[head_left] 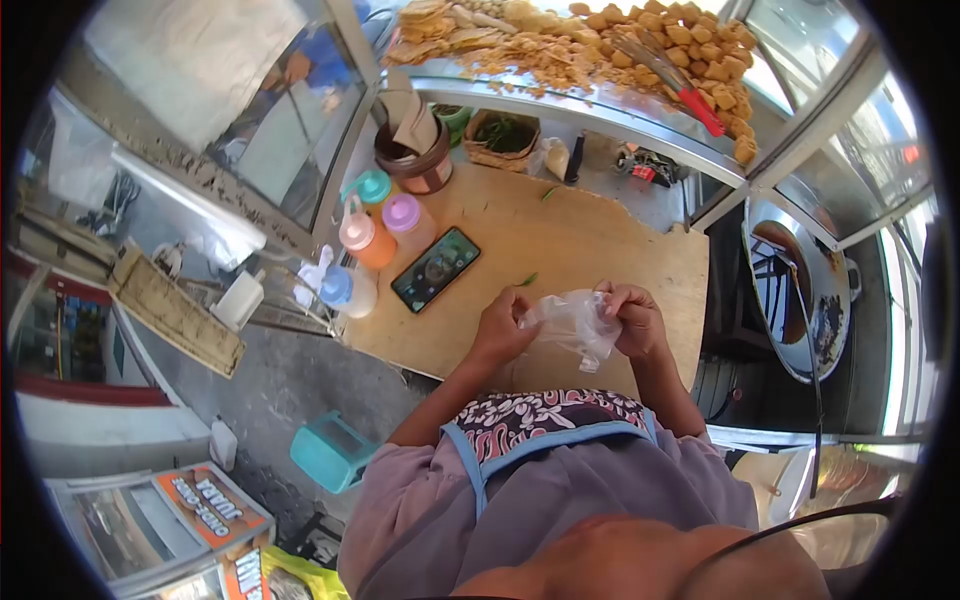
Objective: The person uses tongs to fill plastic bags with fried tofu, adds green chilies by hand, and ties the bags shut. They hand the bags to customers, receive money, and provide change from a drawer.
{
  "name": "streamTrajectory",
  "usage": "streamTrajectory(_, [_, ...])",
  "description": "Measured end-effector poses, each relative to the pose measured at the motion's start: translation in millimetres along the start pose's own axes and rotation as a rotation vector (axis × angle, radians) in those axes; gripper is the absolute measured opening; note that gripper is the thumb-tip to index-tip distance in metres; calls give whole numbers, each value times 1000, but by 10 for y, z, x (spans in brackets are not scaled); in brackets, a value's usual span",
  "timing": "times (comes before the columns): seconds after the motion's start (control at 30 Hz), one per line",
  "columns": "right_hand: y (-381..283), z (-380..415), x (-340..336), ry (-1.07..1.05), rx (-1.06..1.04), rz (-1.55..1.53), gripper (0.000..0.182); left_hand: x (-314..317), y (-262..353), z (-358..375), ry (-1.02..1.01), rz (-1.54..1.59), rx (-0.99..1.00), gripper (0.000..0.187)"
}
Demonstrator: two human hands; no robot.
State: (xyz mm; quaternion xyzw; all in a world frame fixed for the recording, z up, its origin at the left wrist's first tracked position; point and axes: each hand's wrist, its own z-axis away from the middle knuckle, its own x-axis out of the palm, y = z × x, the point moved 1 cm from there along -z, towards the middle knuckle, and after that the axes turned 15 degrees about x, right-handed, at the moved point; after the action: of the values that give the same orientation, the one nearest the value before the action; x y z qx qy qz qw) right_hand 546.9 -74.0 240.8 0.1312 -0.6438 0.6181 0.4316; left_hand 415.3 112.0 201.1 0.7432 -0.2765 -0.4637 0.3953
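A clear plastic bag (578, 325) is stretched between my two hands, just above the near part of the wooden table (520, 235). My left hand (503, 328) pinches its left side between thumb and fingers. At the bag's upper right edge, my right hand (634, 318) is closed on the plastic with bent fingers. The bag looks crumpled and thin, with a loose part hanging toward my apron (550, 425). Left of my hands lies a phone (437, 270) with its screen lit. A small green chili (527, 280) rests near my left fingertips.
Squeeze bottles with orange (368, 240), purple (408, 220) and blue (348, 290) tops line the table's left edge. Behind them stands a brown tub (415, 160). Fried food (560, 45) and red-handled tongs (700, 110) fill the shelf above. A large wok (825, 300) sits at right.
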Motion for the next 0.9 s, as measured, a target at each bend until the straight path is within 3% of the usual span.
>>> streamTrajectory(0.03, [-17,34,55,36,14,128,18,-85,192,-33,179,-114,203,29])
streamTrajectory(0.13, [-67,68,242,203,-264,1191,17,-261,313,-61,116,-226,477,40])
streamTrajectory(0.23, [-45,65,394,455,-185,1671,12,-255,435,25,-47,460,150,36])
streamTrajectory(0.33, [18,16,384,454,-279,1781,30,-118,391,98,-180,1060,-43,28])
streamTrajectory(0.4, [50,-13,369,436,-325,1814,40,-162,357,129,-223,1356,18,20])
streamTrajectory(0.47, [111,-43,393,393,-346,1805,45,-254,312,152,-206,1434,9,14])
streamTrajectory(0.57, [121,-46,358,308,-80,1667,37,-413,230,208,-123,1148,-113,10])
streamTrajectory(0.63, [121,-49,338,196,-19,1714,37,-523,174,279,-140,855,-176,11])
streamTrajectory(0.7, [95,-32,273,87,39,1718,37,-561,169,371,-168,431,-72,15])
streamTrajectory(0.77, [98,-40,215,-42,89,1671,37,-588,327,458,44,269,158,18])
streamTrajectory(0.83, [55,-71,286,97,102,1778,34,-870,220,705,-39,130,97,18])
streamTrajectory(0.87, [22,-71,284,158,112,1826,32,-1078,122,952,-126,216,-282,12])
streamTrajectory(0.9, [-5,-55,239,174,105,1818,31,-1292,-157,1318,-159,240,-494,7])
